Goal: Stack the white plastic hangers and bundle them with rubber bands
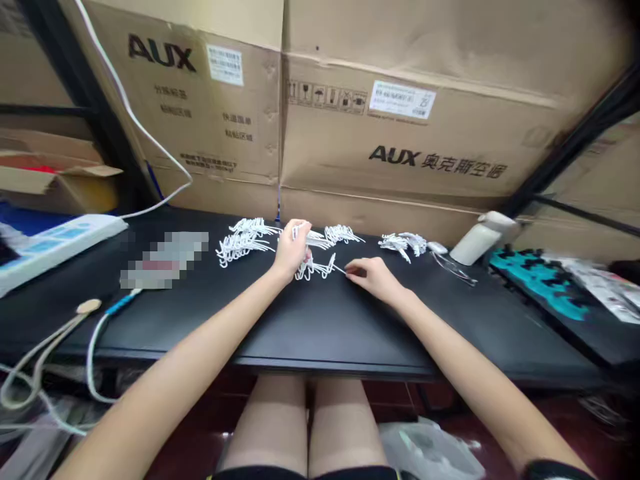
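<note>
Right hand (pixel 373 275) pinching a thin white piece (pixel 339 269), a single-piece handling step, I'd judge.
Its fingers are narrowed at the tip, forearm slanting in; a light, steady pinch seems called for. Beside it, the left hand (pixel 291 250) curls over white hooks (pixel 313 270) on the table (pixel 320 327); I can't tell its grip.

Left carton (pixel 250 157): beyond left fingers (pixel 301 225), off to their left; big "AUX", smaller "粘贴区域"
Left sticker (pixel 225 65): barcode, fine print unreadable
Right carton (pixel 325 157): beyond right fingers (pixel 356 267); "AUX 奥克斯空调"
Icon row (pixel 327 97): right carton, beyond both hands' fingers; arrows, glass, umbrella
Right sticker (pixel 402 99): beyond right fingers, print too blurred
</note>
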